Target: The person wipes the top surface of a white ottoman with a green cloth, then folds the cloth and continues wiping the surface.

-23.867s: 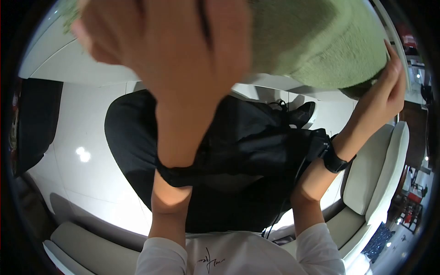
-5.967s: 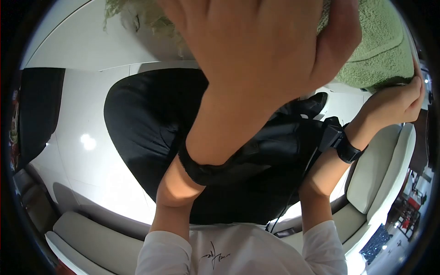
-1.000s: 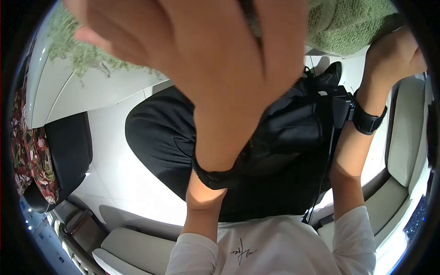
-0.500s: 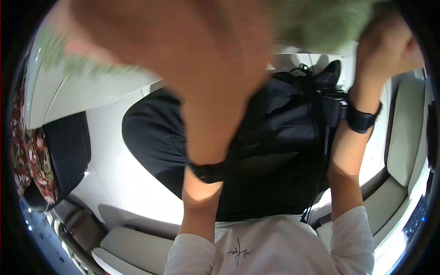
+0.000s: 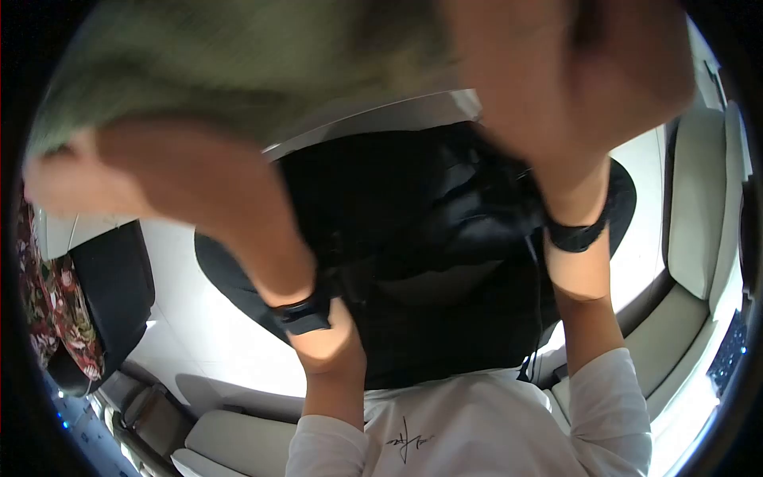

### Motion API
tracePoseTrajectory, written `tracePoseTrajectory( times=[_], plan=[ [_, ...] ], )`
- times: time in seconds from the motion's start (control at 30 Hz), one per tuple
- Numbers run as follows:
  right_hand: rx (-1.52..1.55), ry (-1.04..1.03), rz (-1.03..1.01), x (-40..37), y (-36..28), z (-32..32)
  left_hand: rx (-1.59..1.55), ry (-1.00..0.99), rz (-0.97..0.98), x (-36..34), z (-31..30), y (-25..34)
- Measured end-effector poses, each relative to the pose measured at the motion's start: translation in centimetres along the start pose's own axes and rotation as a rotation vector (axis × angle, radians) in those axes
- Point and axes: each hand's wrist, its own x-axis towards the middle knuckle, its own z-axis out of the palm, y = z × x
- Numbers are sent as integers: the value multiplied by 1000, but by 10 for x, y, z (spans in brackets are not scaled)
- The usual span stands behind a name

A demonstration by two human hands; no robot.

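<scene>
A green, soft-looking cloth [image 5: 262, 71], smeared by motion, fills the upper left of the head view, close to the camera. My left hand [image 5: 167, 171] is at its lower edge on the left, with fingers closed on the fabric. At the cloth's right end, my right hand [image 5: 572, 79] is curled and blurred; its fingertips are out of sight, but the fabric runs up to it. Both wrists wear black bands. Below the hands are my legs in black trousers [image 5: 429, 230].
Part of a white table [image 5: 60, 234] shows at the left and behind the cloth. A dark chair [image 5: 111, 286] with red floral fabric [image 5: 75, 306] beside it stands left. Pale cushioned seats [image 5: 699, 215] line the right side and lower left [image 5: 238, 437].
My left hand has moved left and down from the upper middle. My right hand has moved inward and nearer the camera. The green cloth now spreads across the upper left.
</scene>
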Motion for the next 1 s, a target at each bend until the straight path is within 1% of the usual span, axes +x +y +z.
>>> tracePoseTrajectory(
  times=[0.13, 0.17, 0.23, 0.27, 0.33, 0.4, 0.47, 0.5, 0.57, 0.6, 0.67, 0.77, 0.83, 0.87, 0.9, 0.97, 1.0],
  plan=[
    [-116, -27, 55, -14, 67, -16, 14, 49, 289, 0, 10, 44],
    [-131, -30, 72, -16, 80, -21, 18, 56, 339, 1, 12, 47],
    [-136, -33, 85, -14, 81, -26, 65, 48, 377, -6, 12, 38],
    [-132, -28, 88, -16, 79, -26, 135, 20, 332, -15, 10, 29],
    [-106, -9, 81, -9, 56, -22, 257, -35, 242, -29, 6, 11],
    [-53, 10, 74, -1, 24, -14, 219, 8, 283, -19, 0, -14],
    [13, 26, 69, 5, -9, -4, -173, 57, 136, 11, -10, -8],
    [42, 30, 58, 7, -21, 0, -244, 79, 36, 17, -10, -12],
    [68, 24, 47, 6, -26, 4, -181, 63, -91, 13, -10, -13],
    [65, 18, 47, 4, -21, 5, -112, 41, -95, 8, -8, -12],
    [10, 1, 60, -3, 7, -1, -7, 17, -22, -1, -4, 0],
    [-90, -34, 98, -17, 61, -16, 91, 32, 221, -5, 4, 29],
    [-118, -42, 126, -22, 82, -25, 110, 57, 367, -5, 8, 45],
    [-126, -42, 130, -24, 85, -28, 107, 53, 392, -4, 7, 51],
    [-122, -37, 130, -22, 80, -29, 56, 22, 360, -2, 5, 57],
    [-104, -22, 109, -15, 57, -25, 152, -67, 303, -9, 1, 46],
    [-81, -10, 102, -10, 40, -21, 181, -81, 254, -12, 2, 32]
  ],
)
